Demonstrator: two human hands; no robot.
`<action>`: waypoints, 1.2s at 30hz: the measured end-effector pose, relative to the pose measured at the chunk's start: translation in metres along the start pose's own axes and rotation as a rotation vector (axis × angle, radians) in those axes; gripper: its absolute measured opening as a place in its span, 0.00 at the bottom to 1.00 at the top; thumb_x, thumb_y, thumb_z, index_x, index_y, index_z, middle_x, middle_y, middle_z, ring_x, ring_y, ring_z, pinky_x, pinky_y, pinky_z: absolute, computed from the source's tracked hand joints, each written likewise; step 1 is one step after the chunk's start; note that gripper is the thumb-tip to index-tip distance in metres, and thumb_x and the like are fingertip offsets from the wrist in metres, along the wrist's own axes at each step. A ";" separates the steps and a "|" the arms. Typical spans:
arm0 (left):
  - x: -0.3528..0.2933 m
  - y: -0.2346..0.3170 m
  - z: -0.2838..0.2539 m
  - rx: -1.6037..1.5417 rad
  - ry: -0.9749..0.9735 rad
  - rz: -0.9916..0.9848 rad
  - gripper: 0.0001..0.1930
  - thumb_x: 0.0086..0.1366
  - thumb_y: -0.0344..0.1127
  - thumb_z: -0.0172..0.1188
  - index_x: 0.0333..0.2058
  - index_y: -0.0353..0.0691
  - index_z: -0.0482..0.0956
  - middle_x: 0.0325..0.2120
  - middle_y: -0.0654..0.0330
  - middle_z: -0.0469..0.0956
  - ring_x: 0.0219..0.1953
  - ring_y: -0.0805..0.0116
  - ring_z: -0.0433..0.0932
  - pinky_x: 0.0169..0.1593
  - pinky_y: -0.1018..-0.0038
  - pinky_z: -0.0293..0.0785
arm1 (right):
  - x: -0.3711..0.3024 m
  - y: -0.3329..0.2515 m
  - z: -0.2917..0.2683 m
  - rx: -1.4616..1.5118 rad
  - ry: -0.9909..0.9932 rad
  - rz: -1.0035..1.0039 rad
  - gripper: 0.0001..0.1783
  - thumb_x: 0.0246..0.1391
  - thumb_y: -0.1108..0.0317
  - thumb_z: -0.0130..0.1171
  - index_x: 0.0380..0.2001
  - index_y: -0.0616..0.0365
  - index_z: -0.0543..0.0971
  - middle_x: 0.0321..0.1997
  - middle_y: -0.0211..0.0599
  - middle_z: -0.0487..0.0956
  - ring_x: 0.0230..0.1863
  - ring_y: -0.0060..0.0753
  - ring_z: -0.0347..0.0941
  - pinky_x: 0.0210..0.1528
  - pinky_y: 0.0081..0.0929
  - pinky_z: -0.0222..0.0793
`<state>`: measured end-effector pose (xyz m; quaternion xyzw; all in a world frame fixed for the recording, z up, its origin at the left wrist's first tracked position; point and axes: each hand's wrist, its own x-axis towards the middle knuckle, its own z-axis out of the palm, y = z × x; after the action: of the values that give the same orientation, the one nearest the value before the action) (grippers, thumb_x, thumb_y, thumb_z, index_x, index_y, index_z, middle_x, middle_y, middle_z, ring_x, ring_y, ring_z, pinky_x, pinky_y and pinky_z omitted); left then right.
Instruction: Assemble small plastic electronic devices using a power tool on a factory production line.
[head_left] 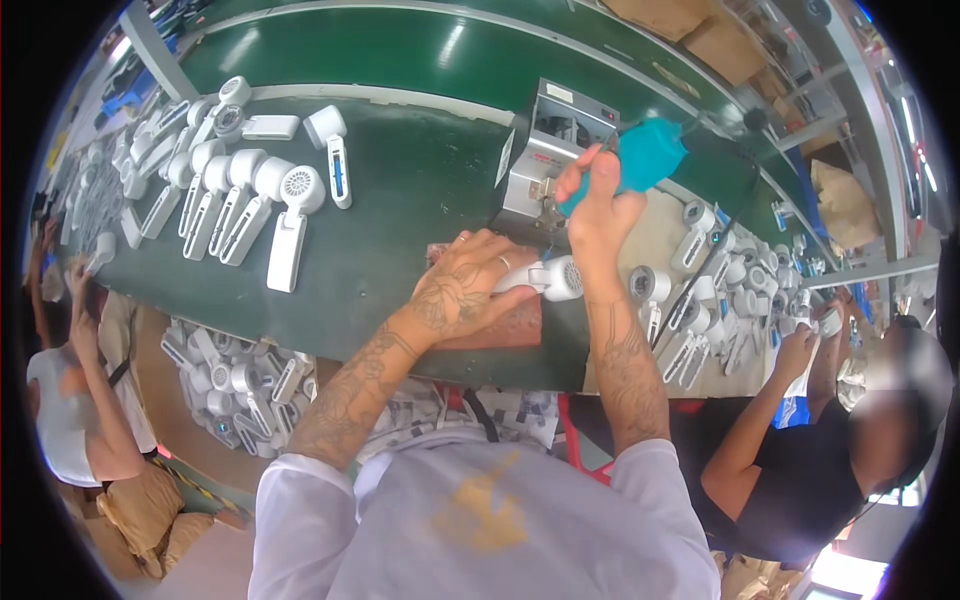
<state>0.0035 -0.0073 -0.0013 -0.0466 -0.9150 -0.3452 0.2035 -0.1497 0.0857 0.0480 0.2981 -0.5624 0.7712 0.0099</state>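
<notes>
My left hand is closed on a white handheld fan, pressing it down on a reddish-brown pad. The fan's round grilled head points right, toward my right wrist. My right hand grips a teal electric screwdriver, raised above the fan and tilted, its body leaning up to the right. The screwdriver's tip is mostly hidden by the hand, so I cannot tell whether it touches anything. Just beyond both hands stands a grey metal screw feeder.
Several white fans lie in rows at the left of the green table. More fans cover cardboard on the right. A carton of fans stands below left. Co-workers sit at both sides; a green conveyor belt runs behind.
</notes>
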 end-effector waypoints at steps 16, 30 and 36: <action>0.001 0.000 0.000 -0.054 -0.093 -0.048 0.22 0.65 0.46 0.61 0.54 0.41 0.77 0.46 0.54 0.76 0.53 0.50 0.73 0.63 0.52 0.65 | -0.041 -0.020 -0.015 -0.046 -0.063 0.139 0.27 0.66 0.45 0.54 0.38 0.65 0.72 0.20 0.33 0.70 0.22 0.28 0.69 0.25 0.27 0.67; 0.001 -0.001 0.003 0.025 -0.093 -0.030 0.22 0.66 0.46 0.60 0.54 0.41 0.76 0.45 0.54 0.76 0.52 0.52 0.73 0.61 0.51 0.67 | -0.039 -0.014 -0.013 -0.030 -0.104 0.188 0.24 0.67 0.49 0.55 0.37 0.64 0.72 0.21 0.34 0.70 0.22 0.27 0.68 0.26 0.27 0.68; -0.001 0.002 0.002 0.038 -0.065 -0.025 0.20 0.67 0.44 0.57 0.53 0.41 0.77 0.45 0.54 0.76 0.51 0.52 0.73 0.61 0.53 0.66 | -0.003 -0.019 -0.002 -0.047 0.006 0.010 0.20 0.68 0.54 0.55 0.37 0.64 0.74 0.21 0.32 0.73 0.21 0.25 0.71 0.25 0.24 0.66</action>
<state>0.0038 -0.0044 -0.0019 -0.0426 -0.9281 -0.3285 0.1701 -0.1417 0.0952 0.0629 0.2927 -0.5819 0.7586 0.0149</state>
